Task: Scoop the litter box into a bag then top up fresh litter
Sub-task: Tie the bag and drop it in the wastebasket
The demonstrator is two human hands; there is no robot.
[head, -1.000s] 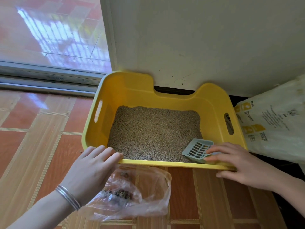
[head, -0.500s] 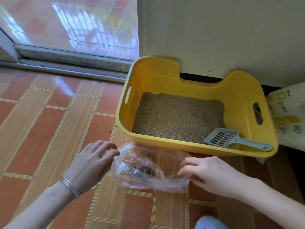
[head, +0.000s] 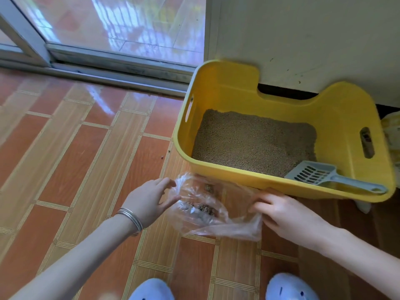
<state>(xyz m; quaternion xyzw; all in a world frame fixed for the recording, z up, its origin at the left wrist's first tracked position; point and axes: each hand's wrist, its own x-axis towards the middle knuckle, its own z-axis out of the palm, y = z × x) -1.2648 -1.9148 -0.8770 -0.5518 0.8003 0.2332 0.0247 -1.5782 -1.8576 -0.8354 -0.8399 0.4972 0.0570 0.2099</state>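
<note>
— Where's the crumpled clear plastic bag (head: 207, 211)?
— On the tiled floor (head: 75, 148), against the yellow plastic litter box's (head: 227, 89) front wall.
— And the hands?
— Left hand (head: 149, 202) loosely spread at its edge; right hand (head: 285, 215) pinching the opposite edge.

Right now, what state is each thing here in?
Plastic bag: on the floor, crumpled, open, clumps inside.
Litter box: upright, partly filled.
Scoop: lying in the box, handle on the rim.
Left hand: open, touching the bag's edge.
Right hand: pinching the bag.
</note>
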